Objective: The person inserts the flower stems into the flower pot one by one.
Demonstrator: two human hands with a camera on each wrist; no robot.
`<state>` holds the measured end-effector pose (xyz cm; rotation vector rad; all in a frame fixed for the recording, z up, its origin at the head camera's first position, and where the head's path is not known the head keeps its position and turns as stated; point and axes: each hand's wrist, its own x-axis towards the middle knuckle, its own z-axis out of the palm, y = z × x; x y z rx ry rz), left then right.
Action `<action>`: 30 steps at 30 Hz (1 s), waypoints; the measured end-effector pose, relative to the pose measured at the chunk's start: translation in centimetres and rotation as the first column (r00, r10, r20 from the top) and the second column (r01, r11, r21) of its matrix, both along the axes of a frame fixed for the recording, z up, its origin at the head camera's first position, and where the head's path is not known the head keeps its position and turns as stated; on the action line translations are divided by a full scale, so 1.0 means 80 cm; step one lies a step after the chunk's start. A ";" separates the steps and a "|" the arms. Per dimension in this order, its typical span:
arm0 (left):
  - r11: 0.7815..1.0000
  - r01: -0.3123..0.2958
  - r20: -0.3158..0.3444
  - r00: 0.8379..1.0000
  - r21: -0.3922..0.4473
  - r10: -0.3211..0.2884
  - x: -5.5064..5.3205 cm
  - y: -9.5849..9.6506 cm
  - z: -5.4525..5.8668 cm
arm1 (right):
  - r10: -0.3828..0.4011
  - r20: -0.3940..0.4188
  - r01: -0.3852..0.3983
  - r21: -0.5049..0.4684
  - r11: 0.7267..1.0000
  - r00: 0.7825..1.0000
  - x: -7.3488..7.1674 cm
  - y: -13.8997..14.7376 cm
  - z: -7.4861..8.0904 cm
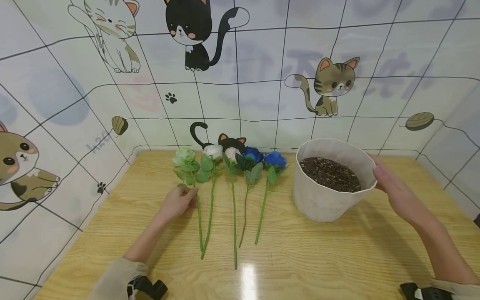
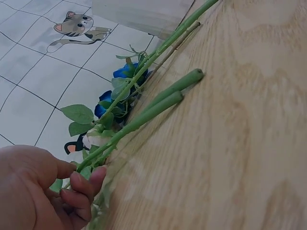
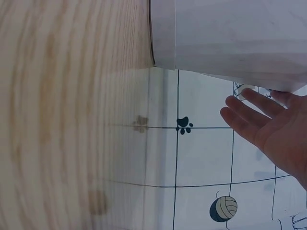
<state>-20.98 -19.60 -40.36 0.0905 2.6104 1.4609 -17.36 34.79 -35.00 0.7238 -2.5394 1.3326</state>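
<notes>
We see a cat-printed wall (image 1: 262, 100) behind a wooden table (image 1: 300, 262). On the table's right side is a white pot (image 1: 318, 206) with dark soil (image 1: 330, 175) inside. To its left we count five flowers (image 1: 234, 216) in a row, blooms toward the wall. The right hand (image 1: 399, 198), fingers straight, touches the pot's right side; the left hand (image 1: 181, 202) pinches the leftmost, pale green flower (image 1: 184, 157) by its stem (image 1: 200, 227).

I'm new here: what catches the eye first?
Five flowers, pale green to blue, lie in a row on the wooden table, the left hand pinching the leftmost stem. To their right, a white planter holds dark soil, the right hand at its side. Cartoon cats dot the backdrop behind.
</notes>
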 end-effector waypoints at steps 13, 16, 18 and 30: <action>0.970 -0.157 -0.006 0.987 0.184 0.161 -0.002 0.008 0.005 | 0.018 0.010 -0.018 -0.028 0.999 1.000 0.001 -0.002 -0.002; 0.966 -0.155 -0.030 0.986 0.209 0.164 -0.001 0.005 0.009 | 0.008 0.031 -0.007 -0.039 0.999 0.999 0.001 -0.001 -0.003; 0.966 -0.151 -0.047 0.985 0.209 0.164 -0.001 0.003 0.013 | 0.008 0.048 -0.006 -0.054 0.999 0.999 0.002 0.000 -0.004; 0.963 -0.128 -0.120 0.980 0.238 0.160 0.005 0.004 0.045 | 0.095 0.122 -0.063 -0.248 0.967 0.988 -0.002 -0.004 -0.010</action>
